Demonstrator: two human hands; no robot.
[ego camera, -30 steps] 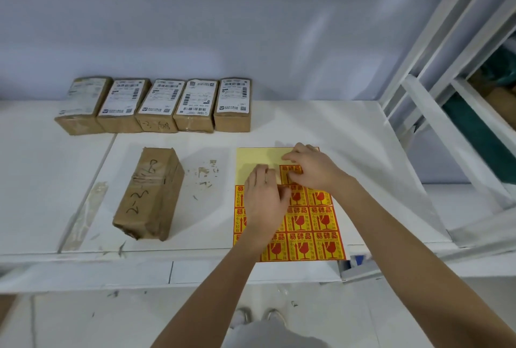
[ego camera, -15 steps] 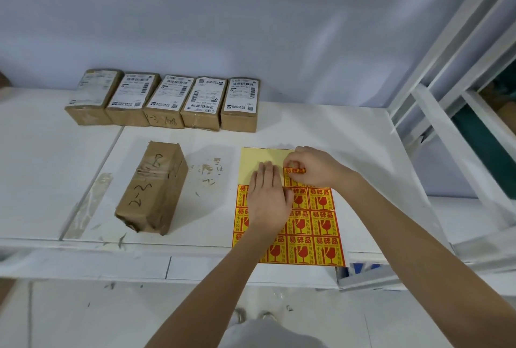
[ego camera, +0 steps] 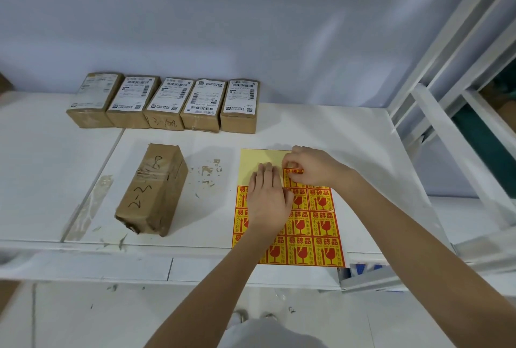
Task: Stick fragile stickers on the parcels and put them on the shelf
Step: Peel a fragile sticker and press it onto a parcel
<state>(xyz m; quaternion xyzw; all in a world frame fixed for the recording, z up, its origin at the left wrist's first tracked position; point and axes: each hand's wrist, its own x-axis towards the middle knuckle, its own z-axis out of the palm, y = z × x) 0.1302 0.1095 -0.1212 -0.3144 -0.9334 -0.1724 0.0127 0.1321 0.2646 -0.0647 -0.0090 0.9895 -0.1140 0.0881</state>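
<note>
A yellow sticker sheet [ego camera: 321, 224] with red fragile stickers lies on the white table [ego camera: 321, 130]. My left hand [ego camera: 268, 197] lies flat on the sheet with straight fingers and presses it down. My right hand [ego camera: 312, 166] pinches the top edge of a fragile sticker [ego camera: 293, 177] in the sheet's uppermost filled row. A brown parcel [ego camera: 153, 188] with handwritten marks lies left of the sheet. Several labelled brown parcels [ego camera: 167, 104] stand in a row at the back against the wall.
A white metal shelf frame [ego camera: 452, 102] rises at the right of the table. Tape scraps [ego camera: 208, 171] mark the tabletop between the parcel and the sheet. The table's front edge runs just below the sheet. Below it, the floor and my shoes show.
My right hand's fingertips have closed more tightly on the top sticker's upper edge. The left hand stays flat on the sheet. The camera has tilted slightly.
</note>
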